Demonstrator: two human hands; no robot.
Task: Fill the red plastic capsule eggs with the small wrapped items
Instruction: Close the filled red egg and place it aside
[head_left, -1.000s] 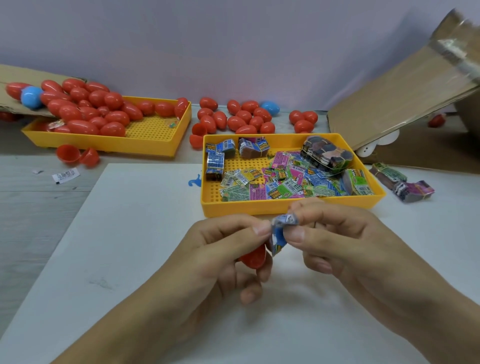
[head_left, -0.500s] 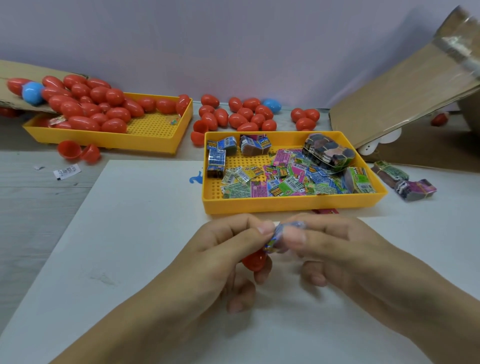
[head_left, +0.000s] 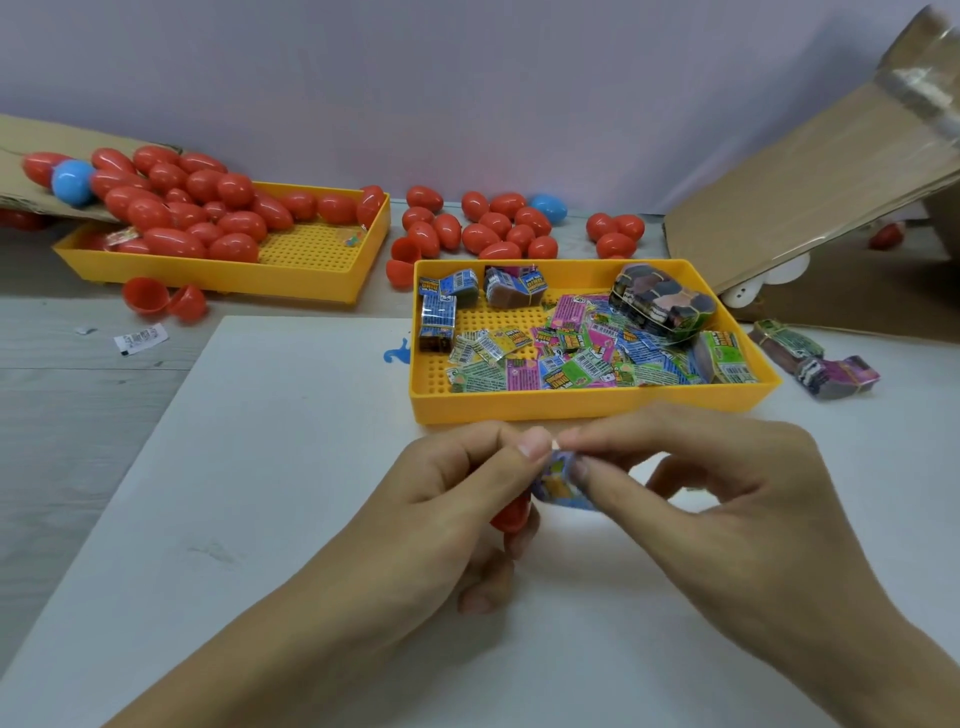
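I see only a sliver of the red capsule half (head_left: 511, 516) behind my left hand (head_left: 457, 499); my fingers cover most of the blurred wrapped item (head_left: 558, 480).

The scene is evenly and softly lit, with no single strong source betrayed. Only faint, diffuse shadows are cast beneath the hands onto the white board (head_left: 291, 467) toward 6 o'clock. Small highlights are seen on the glossy red eggs (head_left: 176, 208) at 10 o'clock, and glare is caught on the tape of the cardboard flap (head_left: 810, 176) at 2 o'clock. Motion blur is shown at the fingertips (head_left: 535, 447) near centre. Wide-angle bending is noticed toward the edges, and overall detail is rendered slightly soft.
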